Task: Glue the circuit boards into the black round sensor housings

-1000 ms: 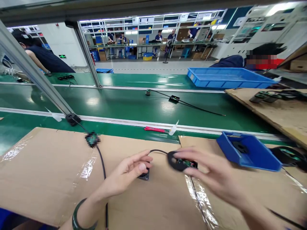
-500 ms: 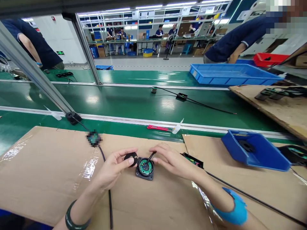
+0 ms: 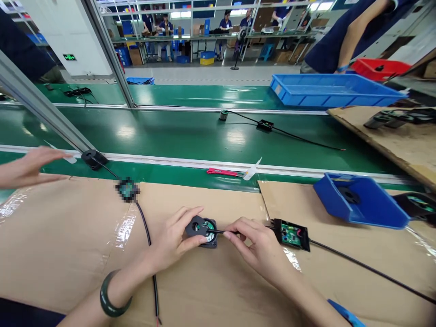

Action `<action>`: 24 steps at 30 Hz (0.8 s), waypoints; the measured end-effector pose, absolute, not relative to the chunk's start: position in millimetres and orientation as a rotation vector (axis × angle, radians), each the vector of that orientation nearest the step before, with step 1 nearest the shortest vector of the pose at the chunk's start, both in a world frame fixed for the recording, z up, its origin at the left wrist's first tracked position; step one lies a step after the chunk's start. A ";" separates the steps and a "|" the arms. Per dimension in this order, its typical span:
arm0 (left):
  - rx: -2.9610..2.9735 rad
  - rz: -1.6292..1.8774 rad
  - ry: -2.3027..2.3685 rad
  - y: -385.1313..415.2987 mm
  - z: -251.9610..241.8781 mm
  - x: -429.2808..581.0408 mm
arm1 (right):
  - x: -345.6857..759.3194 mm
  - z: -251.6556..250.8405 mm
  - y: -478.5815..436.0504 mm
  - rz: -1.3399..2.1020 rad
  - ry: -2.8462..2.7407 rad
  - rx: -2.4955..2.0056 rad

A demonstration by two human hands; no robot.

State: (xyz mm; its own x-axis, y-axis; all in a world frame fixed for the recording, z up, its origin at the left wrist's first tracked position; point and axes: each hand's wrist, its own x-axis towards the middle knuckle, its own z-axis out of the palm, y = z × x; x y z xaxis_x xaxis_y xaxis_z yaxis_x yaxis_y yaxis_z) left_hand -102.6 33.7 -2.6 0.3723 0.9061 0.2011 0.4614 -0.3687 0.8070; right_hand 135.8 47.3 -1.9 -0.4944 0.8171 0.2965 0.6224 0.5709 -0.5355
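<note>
Near the middle of the cardboard, a black square-flanged housing shows a round green circuit board inside. My left hand pinches a round black cap by its edge; the cap partly overlaps the board's left side. A black cable runs from the board to my right hand, whose thumb and fingers are closed on it. Just right of that hand lies an open black box with a green board, and a cable trails from it to the lower right.
Another person's hand reaches in at the left. A pixelated part with a cable lies left. Behind are a red cutter, a metal post and a blue bin at right.
The cap has moved over the housing's left side. My right hand has drawn the cable lower and rightward. The black box shows more fully, and another person's hand has appeared at left.
</note>
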 end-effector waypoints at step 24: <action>2.487 1.212 1.545 -5.5 -9.4 -57.5 | 140.4 -5.8 59.1 0.833 -2.211 -1.070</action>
